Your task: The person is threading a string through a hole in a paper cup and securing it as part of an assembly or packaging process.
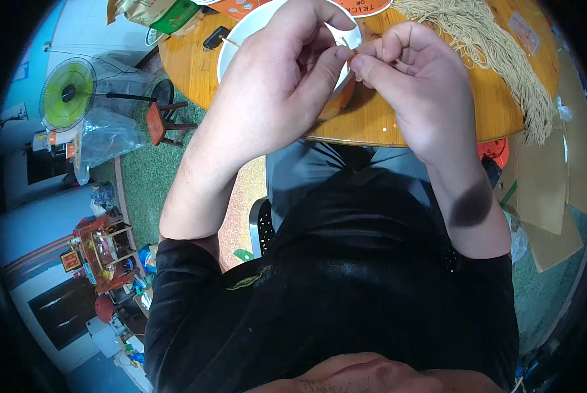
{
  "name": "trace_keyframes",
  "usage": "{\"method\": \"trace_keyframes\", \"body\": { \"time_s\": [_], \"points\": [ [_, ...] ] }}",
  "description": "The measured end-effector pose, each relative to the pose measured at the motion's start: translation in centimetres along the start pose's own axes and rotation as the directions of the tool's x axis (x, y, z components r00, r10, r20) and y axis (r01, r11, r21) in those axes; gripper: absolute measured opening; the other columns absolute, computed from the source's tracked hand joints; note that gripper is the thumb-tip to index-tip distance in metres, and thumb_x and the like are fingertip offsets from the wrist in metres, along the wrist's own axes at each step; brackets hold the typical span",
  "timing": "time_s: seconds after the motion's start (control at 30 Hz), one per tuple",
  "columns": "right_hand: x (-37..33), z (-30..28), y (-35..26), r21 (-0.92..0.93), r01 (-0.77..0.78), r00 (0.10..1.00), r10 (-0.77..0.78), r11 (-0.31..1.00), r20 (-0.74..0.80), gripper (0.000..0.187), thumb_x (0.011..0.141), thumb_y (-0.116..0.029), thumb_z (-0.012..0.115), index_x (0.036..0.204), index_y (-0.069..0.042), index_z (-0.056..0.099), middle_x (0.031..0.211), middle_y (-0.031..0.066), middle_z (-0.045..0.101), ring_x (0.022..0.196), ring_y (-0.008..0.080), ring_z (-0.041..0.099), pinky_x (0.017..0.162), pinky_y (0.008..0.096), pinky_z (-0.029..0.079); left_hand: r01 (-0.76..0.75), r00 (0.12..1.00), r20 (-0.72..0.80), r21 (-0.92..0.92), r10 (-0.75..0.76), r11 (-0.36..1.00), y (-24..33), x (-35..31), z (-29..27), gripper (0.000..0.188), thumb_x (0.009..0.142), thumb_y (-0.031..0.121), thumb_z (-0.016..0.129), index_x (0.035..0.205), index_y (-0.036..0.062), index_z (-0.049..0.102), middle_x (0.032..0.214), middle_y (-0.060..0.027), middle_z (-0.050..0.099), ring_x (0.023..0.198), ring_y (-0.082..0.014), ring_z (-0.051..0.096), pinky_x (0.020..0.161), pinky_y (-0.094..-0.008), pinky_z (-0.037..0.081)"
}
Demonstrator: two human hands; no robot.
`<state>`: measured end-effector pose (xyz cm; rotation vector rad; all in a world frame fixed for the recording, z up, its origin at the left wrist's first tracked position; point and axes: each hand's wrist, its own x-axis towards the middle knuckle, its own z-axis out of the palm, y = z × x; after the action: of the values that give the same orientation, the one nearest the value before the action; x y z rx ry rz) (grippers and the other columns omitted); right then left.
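Note:
Over the near edge of a round wooden table, my left hand (284, 78) and my right hand (424, 82) meet, thumbs almost touching. Both are closed in a pinch. What lies between the fingertips is too small and too covered to make out. Behind my left hand a white bowl (232, 57) shows in part, with a thin stick (230, 42) at its left side. To the right of my right hand spreads a long bundle of cream-coloured cords (496, 56), its ends hanging over the table's edge.
Orange printed cutouts (365, 6) lie at the table's far side. A small black object (215, 37) and a green-and-tan bag (156, 14) are at the far left. On the floor stand a red stool (156, 123) and a fan (69, 93); cardboard sheets (536, 183) lie right.

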<state>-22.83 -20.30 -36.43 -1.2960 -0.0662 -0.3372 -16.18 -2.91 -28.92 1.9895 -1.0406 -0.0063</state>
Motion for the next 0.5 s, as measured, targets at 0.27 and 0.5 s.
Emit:
{"method": "trace_keyframes", "body": {
  "time_s": [0.27,0.5],
  "points": [
    [0.0,-0.2,-0.1,-0.014,-0.033,0.999,0.032,0.999,-0.026,0.012,0.100,0.001,0.071,0.109,-0.002,0.063,0.102,0.0062,0.073,0.097,0.0109,0.070,0.091,0.0247,0.055,0.278,0.960,0.072,-0.198,-0.269,0.940,1.5,0.5,-0.2,0.023,0.099,-0.004,0.068,0.120,0.0006,0.059,0.095,-0.0050,0.064,0.082,-0.0096,0.060,0.072,-0.0249,0.050],
    [-0.1,-0.3,0.0,0.054,-0.066,0.997,0.067,0.996,-0.024,0.013,0.100,-0.003,0.072,0.110,-0.002,0.065,0.101,0.0056,0.073,0.096,0.0111,0.069,0.091,0.0254,0.054,0.202,0.969,0.135,0.048,-0.206,0.978,-1.4,-0.4,-0.3,0.013,0.101,0.002,0.073,0.113,0.0003,0.069,0.099,-0.0022,0.070,0.092,-0.0099,0.068,0.082,-0.0261,0.057]
  ]
}}
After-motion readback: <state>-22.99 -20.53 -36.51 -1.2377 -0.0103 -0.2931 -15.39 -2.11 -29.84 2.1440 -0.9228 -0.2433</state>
